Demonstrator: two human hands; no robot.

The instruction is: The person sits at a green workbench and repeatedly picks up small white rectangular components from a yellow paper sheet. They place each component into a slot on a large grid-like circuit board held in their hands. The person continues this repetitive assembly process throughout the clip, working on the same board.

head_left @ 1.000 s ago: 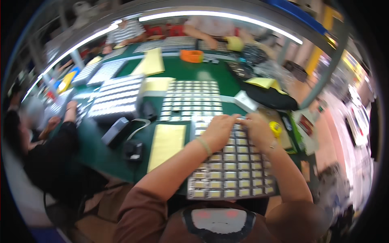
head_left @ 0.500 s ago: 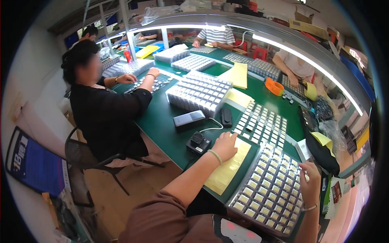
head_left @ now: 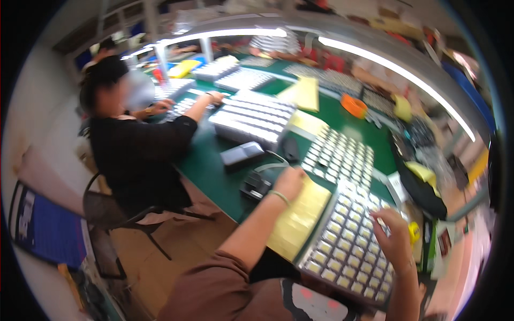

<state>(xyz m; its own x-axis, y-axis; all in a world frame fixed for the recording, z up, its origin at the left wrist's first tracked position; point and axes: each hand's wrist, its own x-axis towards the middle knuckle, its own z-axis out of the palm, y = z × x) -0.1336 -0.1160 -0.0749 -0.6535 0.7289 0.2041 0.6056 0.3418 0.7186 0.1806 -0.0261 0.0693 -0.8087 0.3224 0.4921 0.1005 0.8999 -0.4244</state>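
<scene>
My left hand [head_left: 289,183] is closed, its fingers curled down at the top edge of a yellow sheet [head_left: 301,216]. What it holds, if anything, is hidden and blurred. Over the right side of a clear tray [head_left: 327,235], filled with rows of small square pieces with pale yellow centres, is my right hand [head_left: 393,234]. Its thumb and fingertips are drawn close together above the pieces; anything between them is too small to make out. A second tray [head_left: 342,157] of pale square pieces lies just beyond the first.
Left of my left hand are a black device [head_left: 256,184] with a cable, a grey box [head_left: 242,155] and a stack of filled trays [head_left: 251,120]. A person in black [head_left: 134,144] works at the green table's left. An orange container [head_left: 354,106] stands farther back.
The view has shifted and blurred. My right hand has moved left from the tray's right edge to above its pieces, uncovering a yellow round thing. My left hand is slightly higher, near the sheet's top.
</scene>
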